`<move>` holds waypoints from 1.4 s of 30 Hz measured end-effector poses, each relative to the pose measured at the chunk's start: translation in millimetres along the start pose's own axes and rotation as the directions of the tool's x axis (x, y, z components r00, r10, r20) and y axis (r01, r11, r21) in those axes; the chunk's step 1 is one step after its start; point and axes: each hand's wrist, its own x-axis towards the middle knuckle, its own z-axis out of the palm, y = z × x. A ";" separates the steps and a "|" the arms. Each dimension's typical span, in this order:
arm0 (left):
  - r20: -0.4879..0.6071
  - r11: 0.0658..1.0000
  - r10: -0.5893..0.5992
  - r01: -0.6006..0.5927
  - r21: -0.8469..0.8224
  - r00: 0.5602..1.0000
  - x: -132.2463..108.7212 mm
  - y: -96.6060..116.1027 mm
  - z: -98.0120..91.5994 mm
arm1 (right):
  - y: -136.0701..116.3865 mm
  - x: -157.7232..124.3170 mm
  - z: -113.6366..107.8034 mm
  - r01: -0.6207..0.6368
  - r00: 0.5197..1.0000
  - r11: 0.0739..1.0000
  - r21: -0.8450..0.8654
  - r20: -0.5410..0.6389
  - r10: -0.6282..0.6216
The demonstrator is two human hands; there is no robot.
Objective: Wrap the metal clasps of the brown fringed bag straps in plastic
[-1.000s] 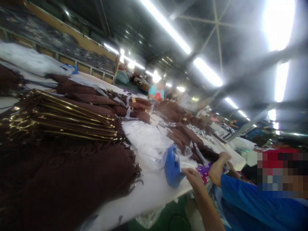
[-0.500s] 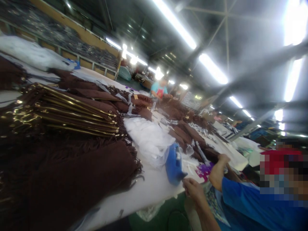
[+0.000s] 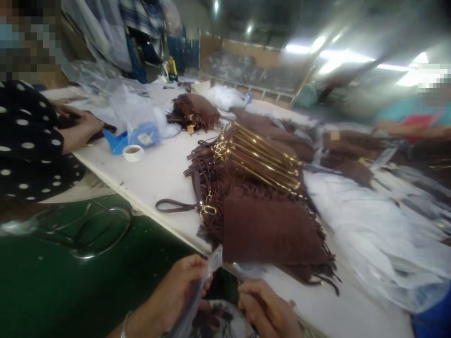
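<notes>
At the bottom centre, my left hand is closed round a narrow strip of clear plastic, which hangs down along the palm. To its right, my right hand has its fingers curled together at the table edge; what they hold, if anything, is blurred. Just beyond both hands lies a stack of dark brown fringed pouches. Several gold-edged frames or zips rest on the far part of the stack. A brown wrist strap with a gold clasp sticks out to the left.
White plastic bags lie on the right. Further left are a tape roll, a blue tape dispenser and clear bags. A person in a dotted top handles brown material at the left; another person stands at the back right.
The view has swung left and down. My hands and the clear plastic now show, the tape roll and dotted-top person have come in, and the blue-sleeved person has gone out of view.
</notes>
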 end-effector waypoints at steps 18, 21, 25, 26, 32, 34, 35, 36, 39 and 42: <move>0.025 0.999 0.025 -0.025 0.022 0.999 1.3 12.9 -1.2 | 3.7 47.4 58.5 0.300 0.952 0.926 -0.229 0.136 -0.275; 0.040 1.000 0.016 -0.016 0.006 0.999 0.8 12.5 -0.2 | 6.7 48.5 59.2 0.376 0.926 0.885 -0.276 0.149 -0.347; 0.037 1.000 0.026 -0.026 0.000 0.999 0.2 9.7 -1.3 | 9.1 49.9 61.6 0.393 0.919 0.865 -0.312 0.170 -0.356; 0.033 0.999 0.033 -0.033 0.007 0.999 -0.2 8.6 -2.0 | 9.4 50.2 62.4 0.385 0.922 0.862 -0.329 0.172 -0.347; 0.026 0.997 0.065 -0.066 0.026 0.998 -3.0 5.2 -6.4 | 9.0 50.6 64.9 0.401 0.916 0.780 -0.480 0.200 -0.347; 0.004 0.996 0.070 -0.070 0.050 0.998 -3.8 5.7 -6.7 | 7.8 50.8 64.9 0.404 0.914 0.753 -0.519 0.199 -0.353; 0.001 0.995 0.074 -0.074 0.061 0.997 -4.2 5.9 -6.6 | 7.1 50.9 65.0 0.403 0.914 0.743 -0.535 0.190 -0.359; 0.008 0.995 0.076 -0.076 0.069 0.997 -4.5 6.0 -6.6 | 6.4 51.0 65.1 0.392 0.917 0.739 -0.547 0.170 -0.361; 0.049 0.994 0.073 -0.076 0.084 0.996 -5.3 5.1 -6.7 | 4.6 51.2 66.0 0.290 0.951 0.777 -0.559 0.074 -0.301; 0.021 0.992 0.077 -0.079 0.098 0.997 -6.3 3.1 -6.2 | 3.0 50.8 68.0 0.196 0.975 0.830 -0.523 0.013 -0.222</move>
